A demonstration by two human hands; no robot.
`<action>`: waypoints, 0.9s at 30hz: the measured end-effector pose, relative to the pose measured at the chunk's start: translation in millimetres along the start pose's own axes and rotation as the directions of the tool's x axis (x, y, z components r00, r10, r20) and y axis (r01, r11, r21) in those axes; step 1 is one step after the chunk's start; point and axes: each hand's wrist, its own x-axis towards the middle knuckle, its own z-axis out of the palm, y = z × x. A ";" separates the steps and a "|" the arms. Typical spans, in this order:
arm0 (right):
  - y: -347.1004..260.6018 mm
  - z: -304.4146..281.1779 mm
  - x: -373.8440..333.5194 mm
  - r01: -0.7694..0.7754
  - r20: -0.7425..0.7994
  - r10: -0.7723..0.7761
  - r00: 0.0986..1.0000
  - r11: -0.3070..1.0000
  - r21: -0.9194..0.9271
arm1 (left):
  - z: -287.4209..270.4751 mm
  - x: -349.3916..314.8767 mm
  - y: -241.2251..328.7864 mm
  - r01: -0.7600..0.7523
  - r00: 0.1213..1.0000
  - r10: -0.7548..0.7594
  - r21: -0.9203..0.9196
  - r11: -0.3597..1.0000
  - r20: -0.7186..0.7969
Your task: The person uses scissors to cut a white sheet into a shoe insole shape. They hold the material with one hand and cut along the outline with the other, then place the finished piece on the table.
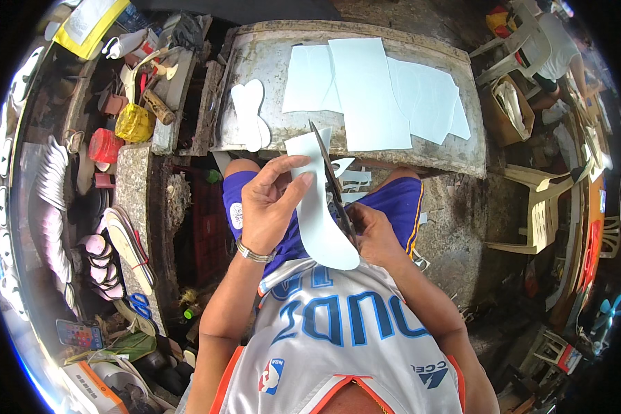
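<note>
My left hand pinches a pale white sheet piece between thumb and fingers. Its lower end is rounded like a shoe sole, and its upper end is still angular. In my right hand is a pair of dark metal shears, blades pointing up and away from me along the piece's right edge. My right fingers partly hide the handles. Beyond my hands, several sole-shaped cutouts lie at the left of the worktable. Larger white sheets overlap across its middle and right.
White offcuts lie between my knees. A cluttered bench on the left holds a yellow roll, a red roll, bundled soles, blue-handled scissors and a phone. Plastic chairs and a seated person are at right.
</note>
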 end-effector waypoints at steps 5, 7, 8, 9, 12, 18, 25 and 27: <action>-24.5 -6.5 -9.3 -0.096 0.016 0.097 0.995 0.993 -0.066 | -6.0 0.7 -2.7 0.013 1.000 -0.012 -0.012 1.000 0.021; -31.7 -6.7 -10.4 -0.095 0.019 0.098 0.995 0.988 -0.121 | -8.6 0.6 -3.9 0.012 1.000 -0.012 -0.006 1.000 0.029; -34.0 -7.0 -10.8 -0.094 0.020 0.098 0.995 0.984 -0.149 | -9.9 0.4 -4.2 0.013 0.999 -0.013 0.005 1.000 0.035; -35.5 -7.7 -12.1 -0.103 0.017 0.106 0.994 0.986 -0.128 | -11.3 0.3 -4.4 0.014 0.999 -0.015 0.016 1.000 0.038; -34.6 -10.6 -14.3 -0.117 0.012 0.119 0.993 0.986 -0.118 | -14.8 -0.2 -4.0 0.010 0.998 -0.012 0.031 0.999 0.055; -25.4 -20.1 -12.3 -0.083 -0.002 0.085 0.996 0.968 -0.237 | -18.5 -1.2 -0.7 0.014 0.998 -0.018 0.071 0.997 0.063; -24.6 -27.5 -14.2 -0.101 0.010 0.107 0.994 0.965 -0.243 | -26.0 0.5 6.8 -0.015 0.992 -0.002 0.129 0.992 0.128; -25.1 -29.0 -15.3 -0.101 0.015 0.108 0.994 0.964 -0.247 | -27.8 -0.4 9.9 -0.025 0.990 0.007 0.125 0.992 0.143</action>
